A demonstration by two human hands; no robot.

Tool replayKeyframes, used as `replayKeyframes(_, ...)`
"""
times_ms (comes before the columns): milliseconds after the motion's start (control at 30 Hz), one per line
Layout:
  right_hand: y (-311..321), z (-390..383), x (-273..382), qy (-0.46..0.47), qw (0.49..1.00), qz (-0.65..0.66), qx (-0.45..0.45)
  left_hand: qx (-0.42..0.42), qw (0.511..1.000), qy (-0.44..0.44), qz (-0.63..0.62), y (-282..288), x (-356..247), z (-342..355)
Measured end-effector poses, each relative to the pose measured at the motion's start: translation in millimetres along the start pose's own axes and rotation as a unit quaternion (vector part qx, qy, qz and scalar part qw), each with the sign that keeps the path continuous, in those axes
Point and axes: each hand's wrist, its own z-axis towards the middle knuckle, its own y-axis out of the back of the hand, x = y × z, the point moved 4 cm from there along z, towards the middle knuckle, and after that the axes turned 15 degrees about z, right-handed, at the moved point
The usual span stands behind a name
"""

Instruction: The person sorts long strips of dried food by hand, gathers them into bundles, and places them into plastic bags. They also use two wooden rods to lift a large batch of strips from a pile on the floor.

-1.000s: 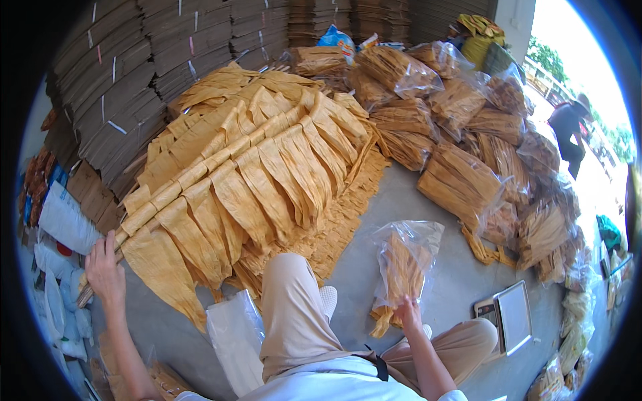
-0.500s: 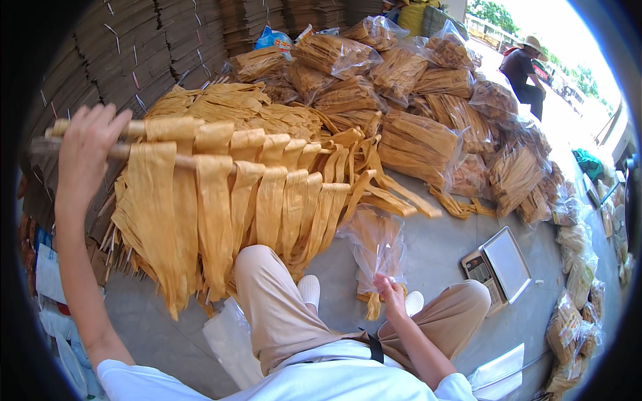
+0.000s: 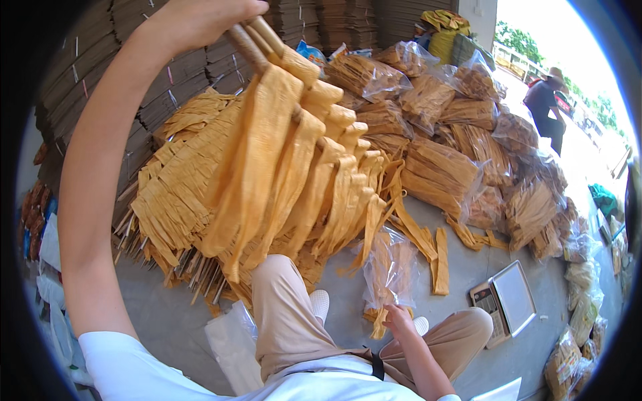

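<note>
High at the upper left, my left hand (image 3: 200,19) is closed round the ends of two wooden sticks (image 3: 249,48). Folded yellow-tan strips (image 3: 314,180), looking like dried tofu skin, hang over the sticks, which slope down to the right. Lower down, my right hand (image 3: 401,322) grips the edge of a clear plastic bag (image 3: 390,267) between my feet, with similar strips in it. Beneath the raised sticks lies a broad pile of such strips (image 3: 177,187), with many thin stick ends poking out of its lower side. One loose strip (image 3: 439,264) lies on the floor right of the bag.
Filled clear bags (image 3: 435,170) are heaped at the back and right. A scale (image 3: 505,304) stands on the floor right of my knee. Flat white bags (image 3: 234,347) lie by my left leg. Cardboard stacks (image 3: 80,87) line the back left. Outside stands a person (image 3: 545,107) in a hat.
My left hand has risen and moved right, tilting the sticks steeply and carrying the strips off part of the pile. Some strip ends have shifted by the bag. My right hand stays at the bag.
</note>
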Motion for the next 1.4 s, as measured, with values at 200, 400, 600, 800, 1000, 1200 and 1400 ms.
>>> replayKeyframes(200,-59,-74,99,0.215,0.965,-0.005,0.151,-0.027,0.999,0.001,0.033,13,18,20)
replayKeyframes(400,-119,-133,235,0.552,0.787,-0.188,0.204,-0.120,0.993,0.017,0.015,38,17,53)
replayKeyframes(600,-199,-169,323,0.702,0.625,-0.264,0.216,-0.291,0.956,0.026,-0.033,97,2,42)
replayKeyframes(800,-264,-143,322,0.687,0.644,-0.243,0.233,-0.347,0.935,0.035,-0.059,117,-7,23)
replayKeyframes(1000,-278,-135,313,0.721,0.658,-0.079,0.203,-0.362,0.927,0.058,-0.077,113,-14,11)
replayKeyframes(1200,-269,-152,321,0.752,0.618,-0.062,0.221,-0.387,0.912,0.097,-0.092,101,-12,6)
replayKeyframes(1400,-272,-207,357,0.780,0.597,-0.005,0.190,-0.406,0.899,0.139,-0.089,81,10,-17)
